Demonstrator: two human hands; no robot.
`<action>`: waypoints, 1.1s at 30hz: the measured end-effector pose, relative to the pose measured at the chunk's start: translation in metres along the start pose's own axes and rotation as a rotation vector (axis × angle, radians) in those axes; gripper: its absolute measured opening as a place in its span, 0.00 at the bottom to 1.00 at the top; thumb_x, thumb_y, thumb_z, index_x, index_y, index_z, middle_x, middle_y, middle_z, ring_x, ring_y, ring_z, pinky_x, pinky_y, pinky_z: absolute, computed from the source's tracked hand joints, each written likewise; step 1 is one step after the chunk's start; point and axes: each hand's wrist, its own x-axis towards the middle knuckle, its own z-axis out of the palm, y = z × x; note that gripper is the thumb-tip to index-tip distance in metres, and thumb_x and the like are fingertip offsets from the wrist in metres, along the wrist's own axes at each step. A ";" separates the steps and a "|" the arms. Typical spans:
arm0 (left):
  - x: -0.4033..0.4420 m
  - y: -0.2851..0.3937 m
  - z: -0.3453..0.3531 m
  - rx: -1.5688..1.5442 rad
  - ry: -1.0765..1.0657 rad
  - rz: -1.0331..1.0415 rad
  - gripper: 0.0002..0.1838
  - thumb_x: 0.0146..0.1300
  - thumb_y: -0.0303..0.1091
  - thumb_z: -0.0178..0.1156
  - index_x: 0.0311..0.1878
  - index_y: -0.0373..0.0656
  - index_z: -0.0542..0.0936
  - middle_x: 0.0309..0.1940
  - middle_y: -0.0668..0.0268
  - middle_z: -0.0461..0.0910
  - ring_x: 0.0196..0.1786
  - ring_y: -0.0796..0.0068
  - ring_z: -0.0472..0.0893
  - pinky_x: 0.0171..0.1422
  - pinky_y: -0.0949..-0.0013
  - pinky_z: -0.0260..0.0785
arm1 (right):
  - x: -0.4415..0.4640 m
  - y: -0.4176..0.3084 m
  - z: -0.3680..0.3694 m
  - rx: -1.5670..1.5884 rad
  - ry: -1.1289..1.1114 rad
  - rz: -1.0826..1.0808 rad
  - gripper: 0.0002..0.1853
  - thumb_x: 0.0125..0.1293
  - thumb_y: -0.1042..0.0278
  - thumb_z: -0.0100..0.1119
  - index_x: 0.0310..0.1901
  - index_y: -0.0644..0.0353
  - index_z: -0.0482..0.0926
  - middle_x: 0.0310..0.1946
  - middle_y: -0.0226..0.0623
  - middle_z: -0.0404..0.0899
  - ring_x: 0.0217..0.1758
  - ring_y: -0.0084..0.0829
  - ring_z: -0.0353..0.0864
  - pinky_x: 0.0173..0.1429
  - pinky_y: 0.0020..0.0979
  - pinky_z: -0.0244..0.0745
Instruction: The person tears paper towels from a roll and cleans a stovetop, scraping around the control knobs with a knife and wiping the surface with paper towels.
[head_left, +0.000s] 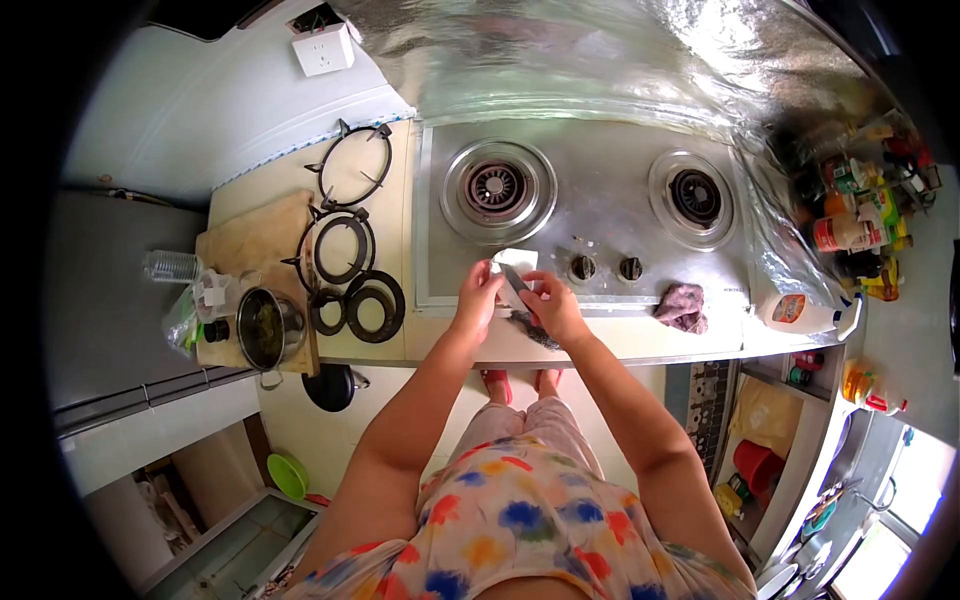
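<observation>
At the front edge of the gas stove [600, 180], my right hand [556, 303] pinches a narrow, dark grey, blade-like strip [513, 278]. My left hand [478, 298] is closed at the strip's other side, its fingertips against a small white piece [517, 259] that looks like paper or cloth. The exact kind of strip cannot be made out. Under my right hand lies a dark, rough scouring pad [536, 330] on the counter edge, partly covered. Two black control knobs [583, 267] sit just right of my hands.
Black pan supports [343, 250] and burner rings [375, 307] lie on the left counter. Beyond them, a steel pot [270, 328] stands on a wooden board [265, 235]. To the right are a crumpled dark cloth [682, 307], a white spray bottle [805, 313] and several condiment bottles [850, 232].
</observation>
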 end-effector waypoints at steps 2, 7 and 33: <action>-0.015 0.021 0.005 -0.367 -0.080 -0.073 0.19 0.66 0.32 0.56 0.60 0.43 0.74 0.51 0.67 0.79 0.50 0.74 0.78 0.55 0.66 0.72 | -0.001 0.000 0.003 0.031 0.032 0.033 0.16 0.63 0.69 0.66 0.48 0.65 0.75 0.25 0.35 0.77 0.19 0.23 0.75 0.22 0.29 0.69; -0.016 0.017 0.003 -0.547 -0.202 -0.089 0.17 0.71 0.34 0.56 0.61 0.42 0.74 0.55 0.67 0.78 0.53 0.75 0.78 0.60 0.68 0.72 | 0.000 0.001 0.000 0.020 0.119 0.003 0.13 0.63 0.68 0.67 0.40 0.65 0.72 0.25 0.36 0.77 0.18 0.22 0.75 0.21 0.29 0.69; 0.058 0.050 0.096 0.889 -0.143 1.147 0.09 0.56 0.24 0.63 0.40 0.43 0.84 0.39 0.64 0.85 0.44 0.62 0.82 0.51 0.62 0.76 | -0.063 -0.012 -0.104 -0.341 0.429 -0.125 0.13 0.57 0.74 0.68 0.35 0.64 0.71 0.23 0.43 0.79 0.25 0.39 0.80 0.33 0.36 0.74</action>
